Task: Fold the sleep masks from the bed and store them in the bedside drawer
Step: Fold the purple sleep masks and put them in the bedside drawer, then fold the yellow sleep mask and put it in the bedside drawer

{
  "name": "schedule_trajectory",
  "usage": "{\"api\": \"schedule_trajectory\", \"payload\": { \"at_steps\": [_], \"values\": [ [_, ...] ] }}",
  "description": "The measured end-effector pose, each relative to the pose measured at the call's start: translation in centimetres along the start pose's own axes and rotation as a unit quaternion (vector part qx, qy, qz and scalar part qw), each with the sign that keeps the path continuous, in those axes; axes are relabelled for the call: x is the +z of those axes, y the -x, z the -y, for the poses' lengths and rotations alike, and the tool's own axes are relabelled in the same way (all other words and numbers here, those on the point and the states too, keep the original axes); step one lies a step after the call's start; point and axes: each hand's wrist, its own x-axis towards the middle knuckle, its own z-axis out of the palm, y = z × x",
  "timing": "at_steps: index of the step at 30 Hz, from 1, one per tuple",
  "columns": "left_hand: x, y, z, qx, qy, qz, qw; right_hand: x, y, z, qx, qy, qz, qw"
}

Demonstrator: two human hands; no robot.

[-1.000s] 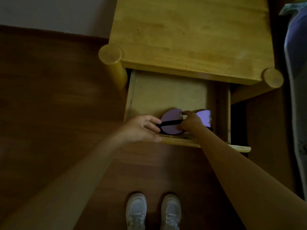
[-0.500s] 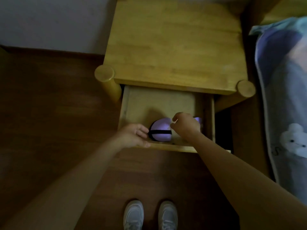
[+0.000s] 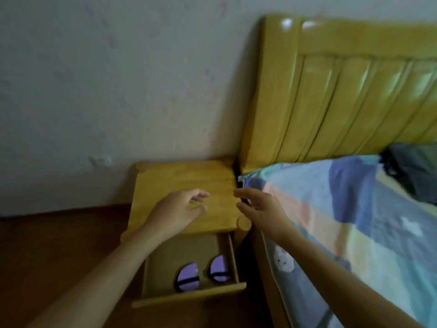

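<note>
Two folded purple sleep masks (image 3: 188, 276) (image 3: 220, 268) are lying side by side at the near end of the open bedside drawer (image 3: 189, 298), each crossed by a dark strap. The left hand (image 3: 179, 213) and right hand (image 3: 259, 207) are hovering empty above the nightstand top (image 3: 179, 181), fingers loosely spread. Such masks are likely handling as light, soft, floppy things, best pinched at the fold with the strap tucked in

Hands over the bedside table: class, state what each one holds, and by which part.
Nothing is held. The left hand and right hand are open and empty above the bedside table; two purple sleep masks lie in the open drawer.
</note>
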Motion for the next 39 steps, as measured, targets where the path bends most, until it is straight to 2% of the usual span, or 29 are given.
{"api": "schedule_trajectory", "payload": {
  "at_steps": [4, 6, 9, 14, 20, 26, 33, 39],
  "values": [
    [-7.3, 2.4, -7.9, 0.111, -0.075, -0.047, 0.990, -9.5, 3.7, 8.1, -0.081, 0.059, -0.050, 0.994],
    [-10.5, 3.7, -11.4, 0.154, -0.028, -0.042, 0.987, -12.8, 5.8, 11.6, -0.115, 0.091, -0.075, 0.986],
    [-14.6, 6.0, -15.7, 0.211, 0.055, -0.034, 0.975, -16.4, 9.7, 16.4, -0.131, 0.144, -0.119, 0.974],
    [-19.3, 9.4, -20.7, 0.347, 0.006, -0.040, 0.937, -19.3, 17.0, 22.5, -0.119, 0.286, -0.225, 0.924],
    [-20.6, 14.1, -25.4, 0.514, -0.100, -0.064, 0.849, -19.5, 27.2, 26.4, -0.027, 0.380, -0.321, 0.867],
    [-17.3, 23.3, -30.7, 0.629, -0.084, -0.037, 0.772, -18.3, 42.7, 29.2, 0.108, 0.450, -0.386, 0.798],
    [-10.6, 39.7, -37.2, 0.735, -0.044, 0.040, 0.675, -14.3, 64.9, 33.0, 0.261, 0.463, -0.440, 0.724],
    [-2.4, 56.3, -40.2, 0.792, -0.006, 0.099, 0.603, -8.5, 84.3, 36.7, 0.375, 0.459, -0.457, 0.663]
  ]
}}
